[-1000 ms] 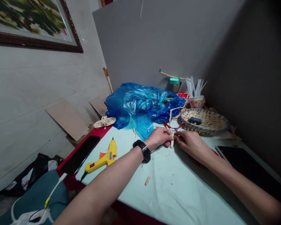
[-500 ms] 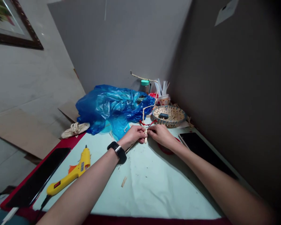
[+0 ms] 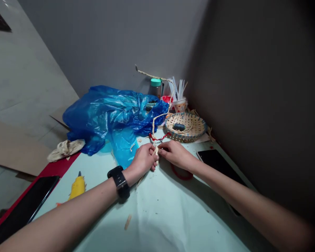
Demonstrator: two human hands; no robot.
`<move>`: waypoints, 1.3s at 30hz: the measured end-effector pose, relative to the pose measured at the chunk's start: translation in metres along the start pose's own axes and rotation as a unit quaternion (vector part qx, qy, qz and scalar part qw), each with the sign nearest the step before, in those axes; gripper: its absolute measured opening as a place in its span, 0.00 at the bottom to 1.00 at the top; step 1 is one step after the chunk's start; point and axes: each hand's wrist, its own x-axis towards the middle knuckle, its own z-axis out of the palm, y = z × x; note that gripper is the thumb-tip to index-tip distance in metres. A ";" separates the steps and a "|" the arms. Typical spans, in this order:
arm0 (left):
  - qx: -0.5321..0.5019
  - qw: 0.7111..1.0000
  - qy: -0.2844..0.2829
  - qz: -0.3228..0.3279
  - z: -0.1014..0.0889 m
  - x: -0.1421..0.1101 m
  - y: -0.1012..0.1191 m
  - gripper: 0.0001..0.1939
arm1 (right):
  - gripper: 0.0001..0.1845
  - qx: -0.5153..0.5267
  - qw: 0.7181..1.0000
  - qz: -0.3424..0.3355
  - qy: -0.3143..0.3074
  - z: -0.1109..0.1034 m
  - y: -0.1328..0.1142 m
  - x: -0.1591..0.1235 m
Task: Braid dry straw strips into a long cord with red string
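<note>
My left hand [image 3: 143, 160], with a black watch [image 3: 119, 182] on its wrist, pinches a pale flat strip of straw-like fibre [image 3: 156, 151] between thumb and fingers. From the other side, my right hand [image 3: 175, 154] is closed with thumb and forefinger at the same strip. A thin braided straw cord [image 3: 157, 117] rises from between the hands, bends several times and ends in a dark tip above the bag. Red cord [image 3: 161, 138] crosses the braid just beyond my fingers. The strip's far side is hidden by my fingers.
Beyond the hands lie a crumpled blue plastic bag [image 3: 99, 115] and a woven basket [image 3: 199, 127] holding a dark spool [image 3: 179, 127]. A yellow glue gun [image 3: 77, 187] is partly behind my left forearm. Dark flat devices [image 3: 220, 162] flank the light tablecloth [image 3: 173, 210].
The view has shifted closer, and my left forearm now covers much of the glue gun. Both hands stay at the fibre strip, with slightly altered finger positions.
</note>
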 end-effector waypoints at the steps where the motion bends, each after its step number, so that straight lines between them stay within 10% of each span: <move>1: -0.006 1.000 -0.007 -0.011 -0.001 -0.001 0.002 0.07 | 0.14 0.016 1.000 0.001 -0.002 0.000 0.001 0.000; 16: -0.061 0.982 -0.102 -0.149 -0.027 0.007 0.017 0.09 | 0.13 0.208 0.976 0.062 -0.025 0.002 -0.001 -0.002; 39: -0.121 0.969 -0.085 -0.200 -0.036 0.015 0.016 0.10 | 0.17 0.121 0.985 0.124 0.002 0.005 -0.007 0.003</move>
